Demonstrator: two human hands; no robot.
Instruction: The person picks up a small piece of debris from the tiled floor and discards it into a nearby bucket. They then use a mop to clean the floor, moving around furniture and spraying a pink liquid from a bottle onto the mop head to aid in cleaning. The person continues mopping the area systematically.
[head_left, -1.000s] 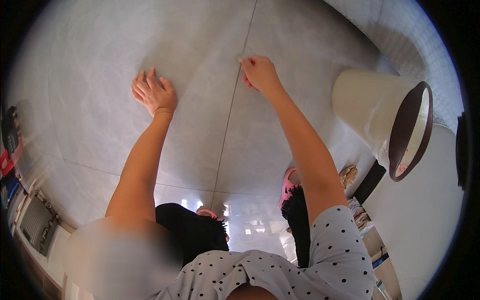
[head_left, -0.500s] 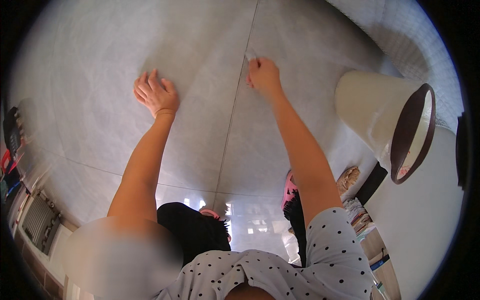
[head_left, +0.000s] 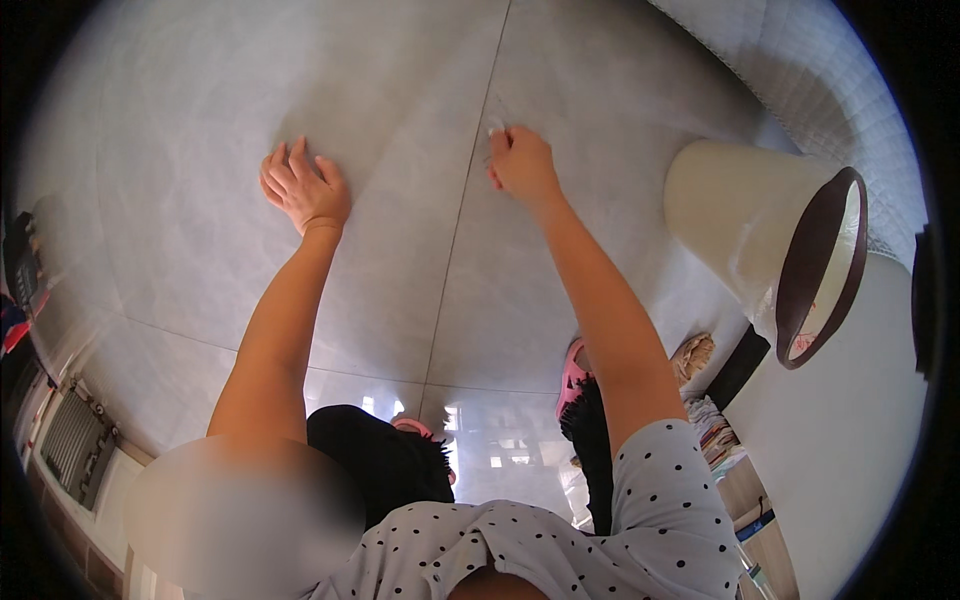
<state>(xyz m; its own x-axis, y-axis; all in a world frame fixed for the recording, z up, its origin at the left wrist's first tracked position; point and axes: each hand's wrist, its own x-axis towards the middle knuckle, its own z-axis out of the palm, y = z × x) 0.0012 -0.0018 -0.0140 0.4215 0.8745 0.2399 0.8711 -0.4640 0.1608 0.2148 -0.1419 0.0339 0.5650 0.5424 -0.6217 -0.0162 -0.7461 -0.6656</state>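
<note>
My left hand (head_left: 304, 188) is open, its fingers apart and slightly bent, low over or resting on the grey tiled floor (head_left: 380, 270). It holds nothing that I can see. Across a tile joint, to its right, my right hand (head_left: 524, 164) is closed, thumb and fingers pinched together. At its fingertips shows a small whitish, see-through thing (head_left: 496, 126), blurred and too small to name. The closed fingers hide the rest of it.
A cream waste bin (head_left: 725, 215) with a dark brown rim and a liner stands to the right, near pale quilted fabric (head_left: 800, 90). My feet wear pink shoes (head_left: 574, 378). Stacked papers (head_left: 715, 440) lie at lower right, and a louvred vent (head_left: 78, 440) shows at lower left.
My right hand has shifted slightly left and toward me, still closed. My left hand stays open, a little further left in the picture; the whole view has shifted slightly too.
</note>
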